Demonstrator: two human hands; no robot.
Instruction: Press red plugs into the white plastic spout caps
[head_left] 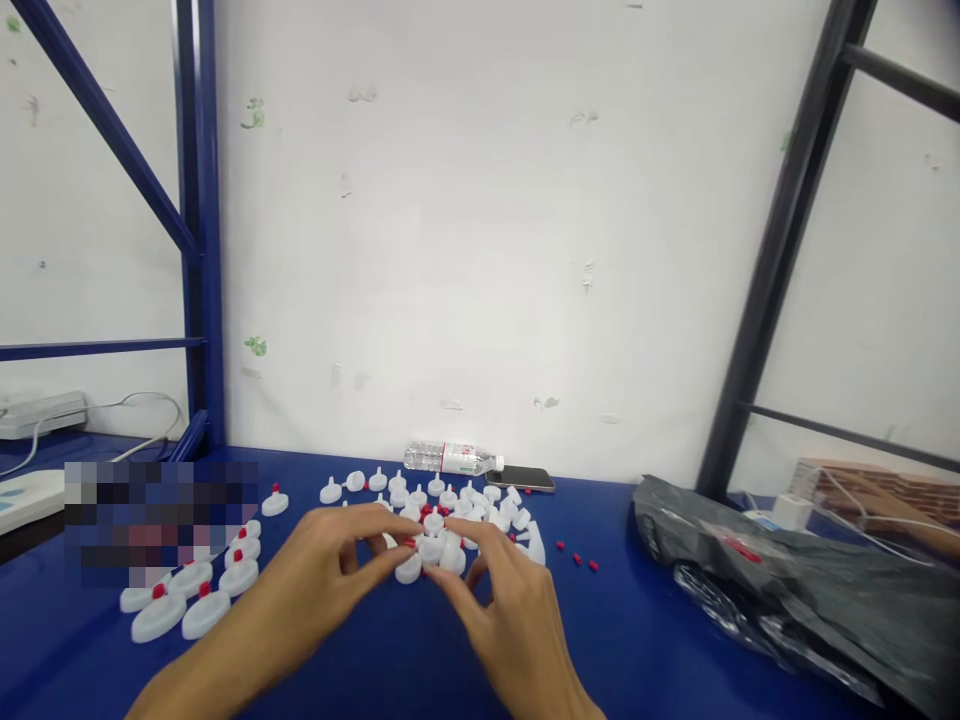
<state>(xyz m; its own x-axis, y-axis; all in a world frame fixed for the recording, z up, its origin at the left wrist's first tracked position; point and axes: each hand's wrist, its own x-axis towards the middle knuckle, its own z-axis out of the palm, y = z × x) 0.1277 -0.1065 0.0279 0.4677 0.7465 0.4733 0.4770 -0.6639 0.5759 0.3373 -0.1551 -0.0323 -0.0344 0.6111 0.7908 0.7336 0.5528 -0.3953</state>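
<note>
Both hands meet over a heap of white plastic caps (457, 505) on the blue table (637, 640). My left hand (337, 550) pinches a small red plug (410, 543) between thumb and forefinger. My right hand (499, 580) has its fingers closed on a white cap (433, 522) at the near edge of the heap. Several small red plugs (577, 558) lie loose to the right of the heap. A group of white caps with red plugs fitted (202, 590) lies at the left.
A clear water bottle (450, 458) lies on its side against the white wall, a dark phone (521, 478) beside it. A crumpled black plastic bag (787, 580) covers the right side. Blue shelf posts (202, 230) stand left, a black frame (780, 250) right.
</note>
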